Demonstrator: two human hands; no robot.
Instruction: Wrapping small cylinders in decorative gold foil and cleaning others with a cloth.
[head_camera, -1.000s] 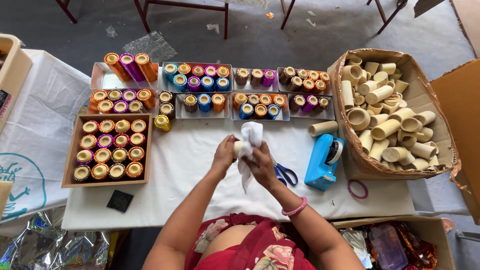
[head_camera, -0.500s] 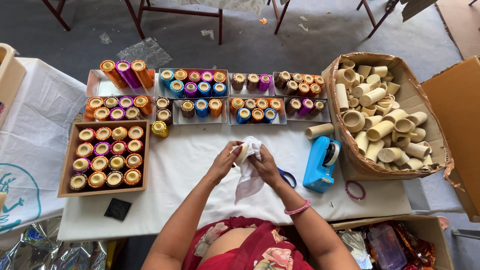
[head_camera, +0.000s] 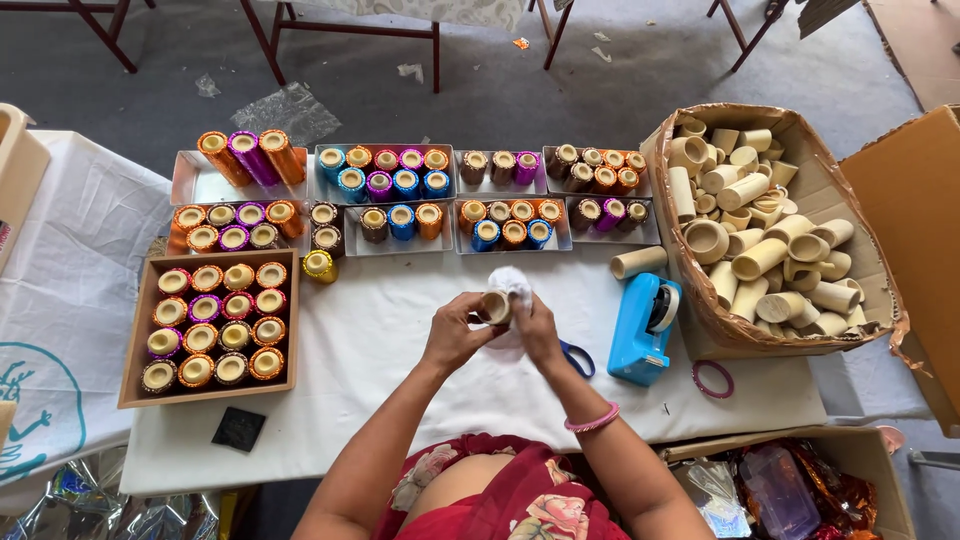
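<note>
Two hands (head_camera: 500, 330), hollow bamboo cylinder (head_camera: 493, 306), crumpled cloth (head_camera: 512, 282)

Both hands (head_camera: 497, 330) hold a bamboo cup (head_camera: 493, 306) and white cloth (head_camera: 513, 283).

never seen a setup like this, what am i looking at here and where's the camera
There is no machine here: a person works with bare hands, and the single camera sits on their head, looking down. The left hand holds a small plain bamboo tube, and the right hand presses a white cloth against it. On the white-covered table lie trays of foil-wrapped tubes, a wooden box of them, a blue tape dispenser, blue-handled scissors, and a cardboard box of plain tubes.
</note>
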